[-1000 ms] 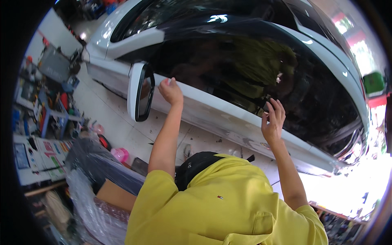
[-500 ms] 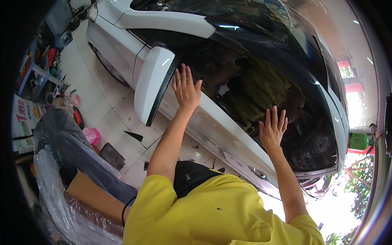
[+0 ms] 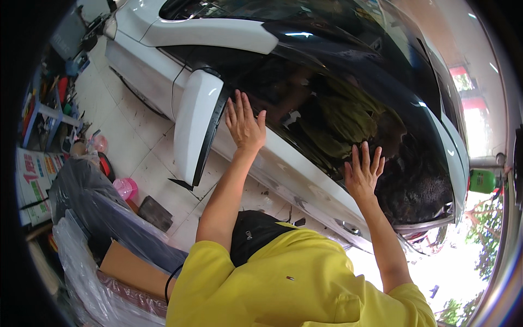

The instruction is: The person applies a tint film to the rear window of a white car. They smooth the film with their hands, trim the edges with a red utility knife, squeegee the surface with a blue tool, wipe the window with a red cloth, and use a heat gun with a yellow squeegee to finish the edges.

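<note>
A white car stands in front of me, its dark side window (image 3: 305, 114) filling the middle of the view. My left hand (image 3: 244, 126) lies flat at the window's lower front corner, beside the white side mirror (image 3: 197, 122), its fingers spread and nothing in it. Farther right, my right hand (image 3: 364, 170) rests with spread fingers on the lower part of the glass, just above the white door (image 3: 289, 161). A yellow shirt is reflected in the pane. Toward the rear end the glass has a wrinkled, rippled patch (image 3: 422, 188).
Rolls wrapped in clear plastic (image 3: 103, 201) and a cardboard piece (image 3: 133, 267) lie at the lower left. A cluttered blue rack (image 3: 52, 111) stands at the far left. On the tiled floor sit a pink container (image 3: 126, 188) and a dark block (image 3: 154, 213). A green bottle (image 3: 482, 181) hangs at right.
The view has shifted slightly, so the car's front and mirror appear a little farther left. Both hands stay flat at nearly the same places by the window.
</note>
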Demonstrator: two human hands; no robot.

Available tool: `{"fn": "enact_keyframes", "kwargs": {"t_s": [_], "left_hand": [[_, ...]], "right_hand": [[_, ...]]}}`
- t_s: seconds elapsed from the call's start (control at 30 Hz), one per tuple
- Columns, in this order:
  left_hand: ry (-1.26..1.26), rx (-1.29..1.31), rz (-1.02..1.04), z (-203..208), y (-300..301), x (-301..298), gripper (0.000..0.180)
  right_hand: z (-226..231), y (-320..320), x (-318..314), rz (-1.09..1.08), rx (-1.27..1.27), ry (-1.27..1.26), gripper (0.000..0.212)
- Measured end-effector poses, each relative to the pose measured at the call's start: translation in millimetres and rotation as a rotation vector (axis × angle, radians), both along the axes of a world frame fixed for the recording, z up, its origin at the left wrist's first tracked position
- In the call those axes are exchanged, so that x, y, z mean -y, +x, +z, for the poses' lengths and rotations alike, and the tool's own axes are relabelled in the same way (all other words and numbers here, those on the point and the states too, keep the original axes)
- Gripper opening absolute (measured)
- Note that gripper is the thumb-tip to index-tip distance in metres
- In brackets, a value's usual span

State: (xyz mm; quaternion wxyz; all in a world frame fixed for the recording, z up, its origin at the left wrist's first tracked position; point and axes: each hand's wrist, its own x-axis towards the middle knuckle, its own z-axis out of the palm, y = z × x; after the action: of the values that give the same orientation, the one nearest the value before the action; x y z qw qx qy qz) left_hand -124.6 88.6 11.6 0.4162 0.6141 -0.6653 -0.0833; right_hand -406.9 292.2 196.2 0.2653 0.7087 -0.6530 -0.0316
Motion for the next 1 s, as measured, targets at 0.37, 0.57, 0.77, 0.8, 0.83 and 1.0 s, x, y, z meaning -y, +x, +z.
{"fn": "enact_keyframes", "kwargs": {"t_s": [0.37, 0.57, 0.77, 0.8, 0.83, 1.0], "left_hand": [[-0.178, -0.005, -0.147, -18, 20, -4, 0.083], [-0.22, 0.092, -0.197, -22, 28, -8, 0.081], [-0.348, 0.209, -0.259, 13, 21, -30, 0.053], [-0.4, 0.247, -0.423, 18, 15, -34, 0.049], [-0.44, 0.282, -0.571, 22, 9, -39, 0.045], [-0.495, 0.31, -0.766, 27, -16, -49, 0.038]], "right_hand": [[-57, 19, -85, -0.091, 0.245, 0.12, 0.067], [-91, 0, -140, -0.303, 0.342, -0.007, 0.075], [-92, -19, -166, -0.45, 0.386, -0.118, 0.069], [-91, -22, -168, -0.423, 0.402, -0.166, 0.067], [-92, -24, -168, -0.43, 0.434, -0.159, 0.067], [-97, -41, -174, -0.355, 0.506, -0.187, 0.06]]}}
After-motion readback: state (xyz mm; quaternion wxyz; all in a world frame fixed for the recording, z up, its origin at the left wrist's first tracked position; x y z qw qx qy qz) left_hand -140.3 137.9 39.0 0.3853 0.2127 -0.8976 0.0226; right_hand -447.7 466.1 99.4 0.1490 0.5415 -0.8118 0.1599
